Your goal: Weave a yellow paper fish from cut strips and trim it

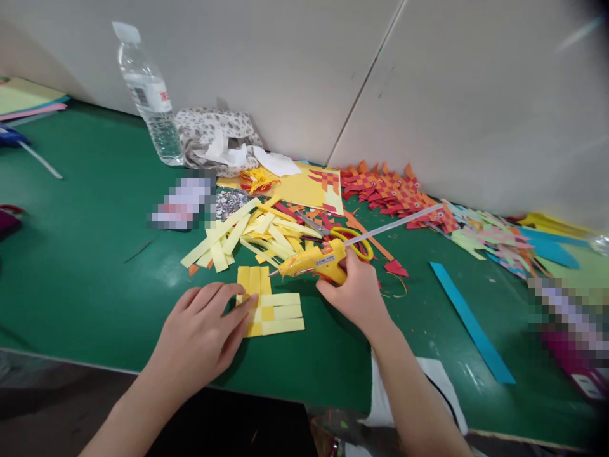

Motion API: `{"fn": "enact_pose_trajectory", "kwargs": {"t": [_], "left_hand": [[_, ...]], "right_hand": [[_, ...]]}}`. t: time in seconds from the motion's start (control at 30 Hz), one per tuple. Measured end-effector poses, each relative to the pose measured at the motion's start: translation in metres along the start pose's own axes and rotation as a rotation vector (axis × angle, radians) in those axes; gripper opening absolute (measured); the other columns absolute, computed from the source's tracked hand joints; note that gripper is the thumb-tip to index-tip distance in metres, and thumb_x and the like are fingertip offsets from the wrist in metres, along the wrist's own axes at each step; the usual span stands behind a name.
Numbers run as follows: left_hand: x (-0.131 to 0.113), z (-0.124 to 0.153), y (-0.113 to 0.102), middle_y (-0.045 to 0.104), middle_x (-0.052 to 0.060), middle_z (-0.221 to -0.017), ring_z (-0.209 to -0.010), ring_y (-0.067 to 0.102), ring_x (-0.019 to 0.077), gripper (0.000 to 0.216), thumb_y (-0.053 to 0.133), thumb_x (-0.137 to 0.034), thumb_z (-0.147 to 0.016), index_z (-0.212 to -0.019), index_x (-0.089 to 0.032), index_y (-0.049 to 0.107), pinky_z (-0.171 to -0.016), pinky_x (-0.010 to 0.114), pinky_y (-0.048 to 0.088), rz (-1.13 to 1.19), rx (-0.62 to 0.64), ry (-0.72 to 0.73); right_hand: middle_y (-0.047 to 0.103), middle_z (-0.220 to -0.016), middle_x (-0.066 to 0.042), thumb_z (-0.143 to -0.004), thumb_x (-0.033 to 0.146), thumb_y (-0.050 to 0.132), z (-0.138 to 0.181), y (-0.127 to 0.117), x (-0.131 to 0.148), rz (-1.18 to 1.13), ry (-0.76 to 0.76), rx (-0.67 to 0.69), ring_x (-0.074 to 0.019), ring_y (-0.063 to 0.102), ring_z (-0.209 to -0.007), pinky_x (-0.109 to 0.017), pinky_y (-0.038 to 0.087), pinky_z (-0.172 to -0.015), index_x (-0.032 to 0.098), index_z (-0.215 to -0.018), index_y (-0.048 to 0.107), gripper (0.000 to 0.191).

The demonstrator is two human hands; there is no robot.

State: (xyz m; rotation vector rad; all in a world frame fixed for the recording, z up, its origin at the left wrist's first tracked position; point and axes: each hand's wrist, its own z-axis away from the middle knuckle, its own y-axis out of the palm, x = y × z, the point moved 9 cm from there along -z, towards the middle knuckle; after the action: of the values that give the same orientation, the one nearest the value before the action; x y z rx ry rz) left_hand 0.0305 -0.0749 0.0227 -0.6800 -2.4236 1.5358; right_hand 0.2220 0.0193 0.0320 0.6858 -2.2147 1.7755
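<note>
A woven piece of yellow paper strips lies flat on the green table, with deeper yellow strips pointing away from me and pale ones to the right. My left hand holds its left part down, fingers bent and closed over it and fingertips near the weave's middle. In my right hand is a yellow hot glue gun, gripped by the handle. A long clear glue stick sticks out of its back. The nozzle tip sits just above the deeper yellow strips; whether it touches them I cannot tell.
Loose yellow paper strips and yellow-handled scissors lie behind the weave. Red-orange woven paper fish are piled near the wall. A water bottle stands at back left. A blue strip lies right, near the table's front edge.
</note>
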Motion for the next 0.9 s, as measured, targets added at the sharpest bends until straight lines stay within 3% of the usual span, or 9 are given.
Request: {"fn": "enact_pose_trajectory", "kwargs": {"t": [0.47, 0.6, 0.9], "left_hand": [[0.002, 0.0, 0.004, 0.06, 0.008, -0.112, -0.094, 0.056, 0.0256, 0.031, 0.051, -0.024, -0.082, -0.111, -0.026, 0.06, -0.078, 0.042, 0.043, -0.011, 0.042, -0.005], [0.002, -0.001, 0.001, 0.057, 0.011, -0.118, -0.096, 0.055, 0.0275, 0.036, 0.051, -0.024, -0.081, -0.117, -0.021, 0.056, -0.077, 0.043, 0.043, -0.04, 0.008, -0.021], [0.002, -0.002, 0.004, 0.06, 0.007, -0.115, -0.098, 0.055, 0.0261, 0.027, 0.051, -0.024, -0.082, -0.107, -0.026, 0.06, -0.08, 0.043, 0.043, 0.004, 0.042, -0.009]], "right_hand": [[0.06, -0.064, 0.0, -0.057, 0.025, 0.061, 0.001, -0.023, -0.009, -0.158, 0.11, -0.207, -0.0167, 0.055, -0.052, -0.026, 0.041, -0.048, 0.018, -0.092, 0.05, 0.037], [0.059, -0.062, 0.001, -0.056, 0.026, 0.063, 0.002, -0.026, -0.012, -0.179, 0.136, -0.231, -0.016, 0.055, -0.051, -0.026, 0.042, -0.048, 0.018, -0.09, 0.05, 0.038], [0.059, -0.062, 0.001, -0.055, 0.025, 0.063, 0.002, -0.029, -0.013, -0.217, 0.164, -0.246, -0.0151, 0.053, -0.05, -0.025, 0.041, -0.047, 0.018, -0.089, 0.051, 0.036]]}}
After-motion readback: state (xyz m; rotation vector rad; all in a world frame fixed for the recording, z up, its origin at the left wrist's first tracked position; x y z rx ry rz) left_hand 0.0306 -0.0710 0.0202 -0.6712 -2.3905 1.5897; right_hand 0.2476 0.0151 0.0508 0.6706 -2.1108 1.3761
